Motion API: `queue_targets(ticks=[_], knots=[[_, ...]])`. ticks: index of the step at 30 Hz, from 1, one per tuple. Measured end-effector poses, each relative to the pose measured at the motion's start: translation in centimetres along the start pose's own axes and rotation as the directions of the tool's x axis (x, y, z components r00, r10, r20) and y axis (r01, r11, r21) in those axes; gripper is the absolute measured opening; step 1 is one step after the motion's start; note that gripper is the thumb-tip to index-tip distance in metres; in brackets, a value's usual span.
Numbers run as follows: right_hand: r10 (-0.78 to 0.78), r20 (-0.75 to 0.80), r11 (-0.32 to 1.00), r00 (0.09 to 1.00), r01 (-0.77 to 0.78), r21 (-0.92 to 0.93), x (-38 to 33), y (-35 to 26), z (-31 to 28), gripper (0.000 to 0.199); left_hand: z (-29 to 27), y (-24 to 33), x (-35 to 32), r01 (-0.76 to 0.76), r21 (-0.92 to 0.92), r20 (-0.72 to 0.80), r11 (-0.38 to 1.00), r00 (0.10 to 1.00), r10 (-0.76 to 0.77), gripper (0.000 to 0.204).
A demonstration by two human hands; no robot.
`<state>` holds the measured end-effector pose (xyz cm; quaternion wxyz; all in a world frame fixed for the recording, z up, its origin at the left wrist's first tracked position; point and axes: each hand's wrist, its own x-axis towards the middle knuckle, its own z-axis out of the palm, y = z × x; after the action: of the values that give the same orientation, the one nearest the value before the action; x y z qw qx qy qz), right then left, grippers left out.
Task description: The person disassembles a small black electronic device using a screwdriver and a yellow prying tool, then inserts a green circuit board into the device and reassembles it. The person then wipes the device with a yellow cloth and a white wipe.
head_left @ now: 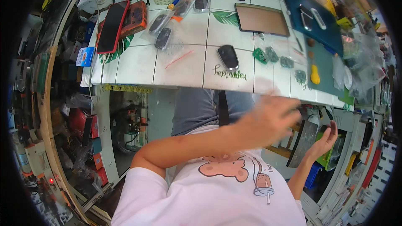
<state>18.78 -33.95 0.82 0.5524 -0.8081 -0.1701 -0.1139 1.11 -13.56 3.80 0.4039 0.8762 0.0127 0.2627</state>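
Observation:
My left hand (272,119), smeared by motion, reaches across my body just in front of the table's near edge. Its fingers look apart and nothing shows in them. To its right and lower, my right hand (324,142) is raised beside the open space under the table, fingers apart, with nothing visible in it. On the white tiled-pattern tablecloth (180,69), a black car key fob with a silver rim (228,57) is the nearest fob to my left hand. Small green circuit boards (260,56) lie to its right, some in clear bags.
A red-edged phone (113,27) leans on an orange case at left. Bagged key fobs (163,37) and a blue screwdriver (180,0) lie toward the back. A shallow tray (263,20), a dark blue mat (312,0) and a yellow-handled tool (315,74) are at right.

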Motion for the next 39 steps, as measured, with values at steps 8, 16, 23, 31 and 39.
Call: queue_targets(ticks=[8, 16, 23, 31, 39], knots=[[-0.231, 0.33, 0.968, 0.916, 0.183, 0.17, 0.4, -7.3, 12.0, 0.035, -8.5, -8.7, -2.8, 0.546, 0.386, -0.315, 0.743, 0.835, -0.451, 0.086], [-0.297, 0.564, 0.955, 0.771, 0.251, 0.16, 6.3, -12.4, 19.2, 0.036, -12.1, -11.3, 0.5, 0.482, 0.345, -0.098, 0.805, 0.872, -0.48, 0.07], [-0.015, 0.761, 0.973, 0.648, 0.185, -0.138, 9.7, -22.0, 13.2, 0.022, -17.4, -8.6, 3.1, 0.644, -0.126, 0.369, 0.755, 0.736, -0.567, 0.048], [0.062, 0.541, 0.982, 0.839, 0.044, -0.181, 10.5, -27.3, 10.4, 0.044, -9.5, -0.7, 19.4, 0.803, -0.469, 0.883, -0.369, 0.408, -0.234, 0.057], [0.401, -0.006, 0.713, 0.916, -0.317, -0.626, 6.3, -12.1, -6.0, 0.052, 2.1, 12.1, 22.1, 0.902, 0.037, 0.989, -0.431, 0.028, 0.143, 0.062]])
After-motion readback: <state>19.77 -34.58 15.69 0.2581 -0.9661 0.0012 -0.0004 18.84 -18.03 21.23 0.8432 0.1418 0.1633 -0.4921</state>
